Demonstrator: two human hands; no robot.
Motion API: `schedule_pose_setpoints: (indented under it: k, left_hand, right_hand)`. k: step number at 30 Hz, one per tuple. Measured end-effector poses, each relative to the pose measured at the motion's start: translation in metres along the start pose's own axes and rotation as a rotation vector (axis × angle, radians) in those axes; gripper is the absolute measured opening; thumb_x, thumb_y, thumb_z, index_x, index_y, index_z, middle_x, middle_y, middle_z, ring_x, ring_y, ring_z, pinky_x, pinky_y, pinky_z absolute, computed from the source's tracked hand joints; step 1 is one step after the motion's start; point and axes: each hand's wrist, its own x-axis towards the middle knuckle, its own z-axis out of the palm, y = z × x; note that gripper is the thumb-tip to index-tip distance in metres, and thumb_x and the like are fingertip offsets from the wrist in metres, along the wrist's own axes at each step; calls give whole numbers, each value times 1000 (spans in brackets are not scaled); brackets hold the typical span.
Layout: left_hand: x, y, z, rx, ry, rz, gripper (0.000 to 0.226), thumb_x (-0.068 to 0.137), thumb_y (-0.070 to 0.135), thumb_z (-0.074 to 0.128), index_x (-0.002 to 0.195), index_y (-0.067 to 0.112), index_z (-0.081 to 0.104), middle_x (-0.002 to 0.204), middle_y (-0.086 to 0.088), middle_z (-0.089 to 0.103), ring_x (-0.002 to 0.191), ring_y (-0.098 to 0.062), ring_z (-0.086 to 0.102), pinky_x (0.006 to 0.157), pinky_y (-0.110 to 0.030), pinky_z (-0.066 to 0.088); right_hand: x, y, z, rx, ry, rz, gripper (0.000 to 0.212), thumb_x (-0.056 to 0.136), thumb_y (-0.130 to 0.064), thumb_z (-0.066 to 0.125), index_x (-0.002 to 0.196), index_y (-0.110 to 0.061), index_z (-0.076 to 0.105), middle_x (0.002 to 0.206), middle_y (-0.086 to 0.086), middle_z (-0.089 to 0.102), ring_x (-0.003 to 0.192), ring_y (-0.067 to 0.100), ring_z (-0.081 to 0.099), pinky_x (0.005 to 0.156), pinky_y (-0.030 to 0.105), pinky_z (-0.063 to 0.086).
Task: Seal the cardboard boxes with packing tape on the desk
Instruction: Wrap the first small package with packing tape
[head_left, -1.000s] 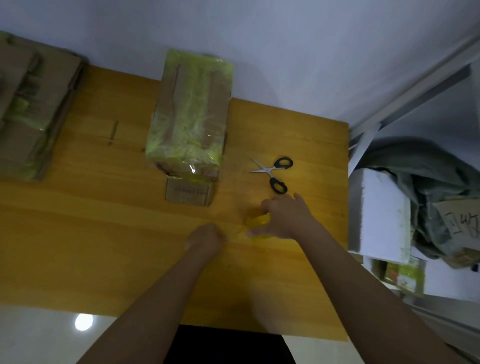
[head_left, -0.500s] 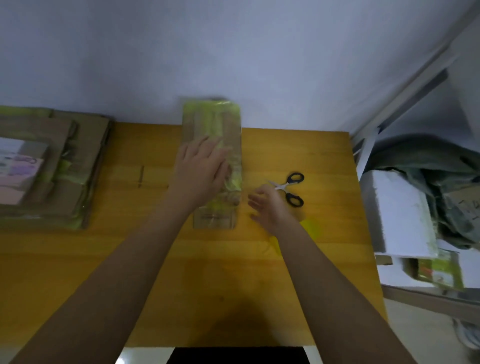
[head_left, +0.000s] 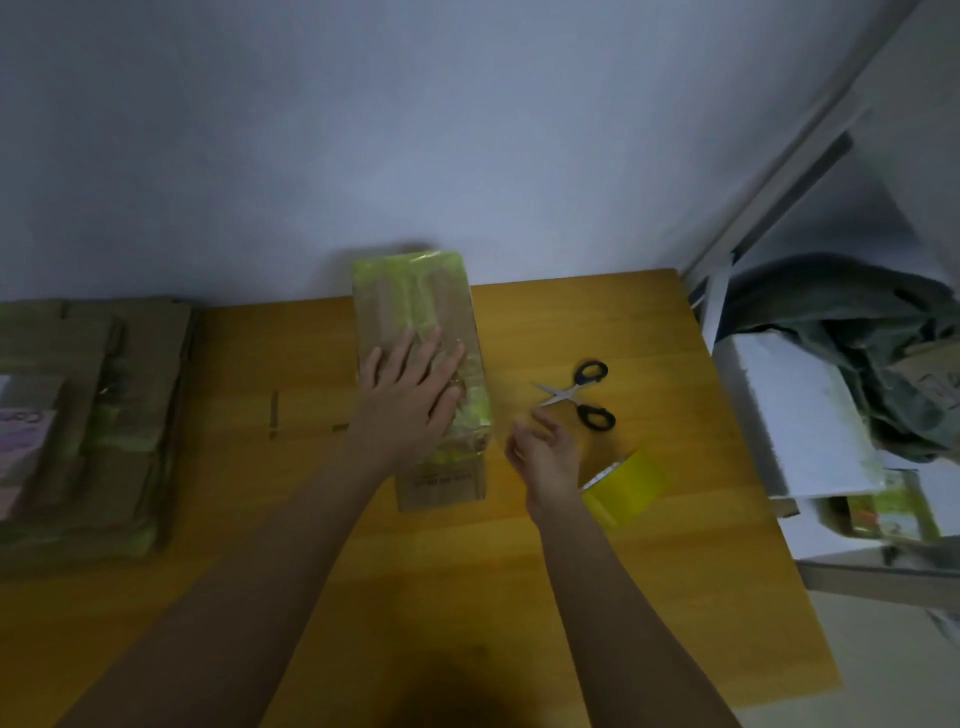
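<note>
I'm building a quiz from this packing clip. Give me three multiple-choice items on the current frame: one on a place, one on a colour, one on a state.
1. Where do the scissors lie?
A. on the desk, right of the taped box
B. on the box
C. on the box stack at left

2. What colour is the tape roll?
A. brown
B. yellow
C. white

3. What is the left hand doing?
A. gripping the scissors
B. resting flat on the taped box
C. holding the roll

Answers: 1 A, they lie on bare desk wood; 2 B, the roll shows yellow; 3 B, the fingers lie straight on the box top.
</note>
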Motion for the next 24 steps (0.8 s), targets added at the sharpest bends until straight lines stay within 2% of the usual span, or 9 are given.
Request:
schedule_pose_setpoints:
  k: [3, 6, 8, 11, 14, 16, 18, 21, 24]
  left_hand:
    - [1, -2, 3, 10, 29, 4, 62, 95, 52, 5, 152, 35, 25, 161, 5, 16, 149, -23, 11, 116, -47, 6]
    - [0, -3, 4, -3, 33, 13, 61, 96, 52, 6, 152, 35, 24, 161, 4, 17, 149, -24, 11, 116, -48, 5]
    - [-1, -3, 3, -9, 27, 13, 62, 95, 54, 3, 152, 36, 20, 161, 6, 12, 149, -22, 7, 116, -47, 2]
    - [0, -3, 5, -3, 31, 12, 64, 93, 55, 0, 152, 36, 18, 162, 7, 10, 150, -22, 5, 116, -45, -1]
    - [0, -4, 4, -25, 24, 10, 65, 92, 55, -1, 152, 37, 17, 162, 7, 8, 150, -21, 2, 115, -43, -4]
    - [0, -4, 5, -24, 7, 5, 67, 90, 56, -5, 153, 39, 12, 162, 9, 1, 149, -18, -4, 115, -41, -8]
    - [0, -2, 4, -38, -13, 4, 69, 87, 56, -9, 152, 41, 7, 162, 11, -3, 149, -16, -9, 116, -41, -10]
    - [-1, -1, 0, -73, -27, -19, 66, 89, 54, -8, 152, 41, 6, 161, 13, -7, 148, -12, -14, 116, -39, -12]
    - [-4, -4, -12, -465, -18, -17, 50, 102, 42, 11, 152, 38, 16, 160, 17, 2, 146, -3, -11, 119, -36, -12]
  right_hand:
    - [1, 11, 11, -168, -31, 45, 25, 94, -20, 64, 117, -17, 55, 94, 3, 55, 78, 11, 53, 63, 22, 45]
    - [2, 17, 4, -641, 60, -186, 34, 93, -17, 66, 123, -19, 53, 112, 5, 51, 86, 14, 52, 72, 27, 48]
    - [-8, 12, -4, -431, 111, -378, 30, 98, -16, 58, 128, -15, 56, 119, 3, 58, 104, 18, 60, 88, 31, 51]
    - [-41, 2, 6, -25, -172, -525, 36, 104, -24, 35, 134, -12, 53, 132, 1, 60, 124, 7, 56, 98, 17, 44]
    - [-44, 5, 13, -91, -389, -422, 45, 107, -31, 16, 144, -18, 40, 134, -10, 56, 119, -12, 52, 89, 4, 41]
    - [-31, -3, 9, -48, -345, -385, 48, 107, -41, 16, 148, -24, 35, 129, -14, 59, 115, -11, 54, 96, 12, 42]
    - [-21, -10, 6, 17, -261, -379, 47, 104, -52, 22, 148, -37, 32, 136, -19, 53, 122, -7, 51, 112, 27, 33]
    - [-25, 8, 15, -112, -374, -316, 48, 105, -52, 23, 150, -38, 26, 153, -16, 36, 136, -3, 37, 114, 25, 31]
    - [-25, 29, 8, -217, -413, -220, 54, 103, -51, 14, 154, -37, 5, 157, -10, 27, 141, 5, 28, 102, 14, 33]
